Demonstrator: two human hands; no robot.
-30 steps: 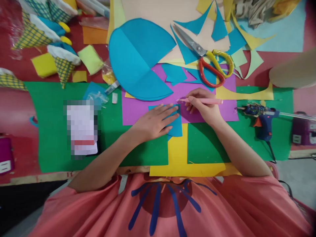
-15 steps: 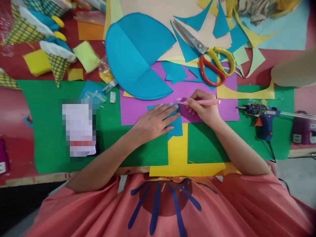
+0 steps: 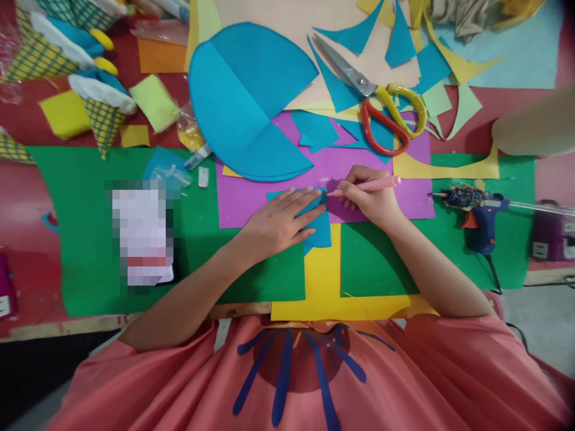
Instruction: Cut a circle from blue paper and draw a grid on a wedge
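My left hand (image 3: 281, 220) lies flat with fingers spread, pressing a small blue piece of paper or foam sheet (image 3: 321, 230) onto a purple sheet (image 3: 251, 209). My right hand (image 3: 371, 197) is closed round a pink pen (image 3: 380, 184). Its tip meets the right edge of the blue piece, near the top corner. Above my hands lies a large blue disc (image 3: 251, 90) with a wedge cut out and fold lines across it. Scissors (image 3: 368, 90) with one red and one yellow handle rest on blue offcuts, blades pointing up and left.
A blue glue gun (image 3: 483, 221) with a lit red light lies right on the green sheet (image 3: 381, 275), its cord hanging down. A blurred-out phone-like object (image 3: 141, 233) is at left. Checkered cones (image 3: 103, 114) and a yellow block (image 3: 65, 114) stand at upper left.
The pen tip has moved slightly down along the blue piece's right edge, and my right hand has shifted a little with it. My left hand stays on the piece.
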